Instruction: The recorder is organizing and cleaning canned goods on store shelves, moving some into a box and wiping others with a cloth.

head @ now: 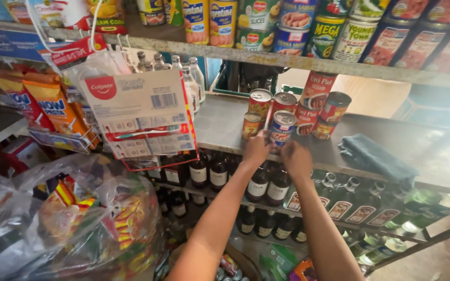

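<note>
A worn grey metal shelf [391, 151] ran across the middle of the cramped shop, its surface scuffed and dull. Above it, a second shelf [339, 65] with a chipped, rusted edge carried rows of tins. Below, a lower rack [350, 226] held dark glass bottles. A folded blue-grey cloth [376, 158] lay on the middle shelf. To the left, a clear plastic sack [63, 218] bulged with packets. Bright daylight washed in from the right.

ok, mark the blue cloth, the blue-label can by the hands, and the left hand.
blue cloth [375, 158], head view, middle of the folded cloth.
blue-label can [282, 128], head view, side label.
left hand [257, 150], head view, back of the hand.
</note>
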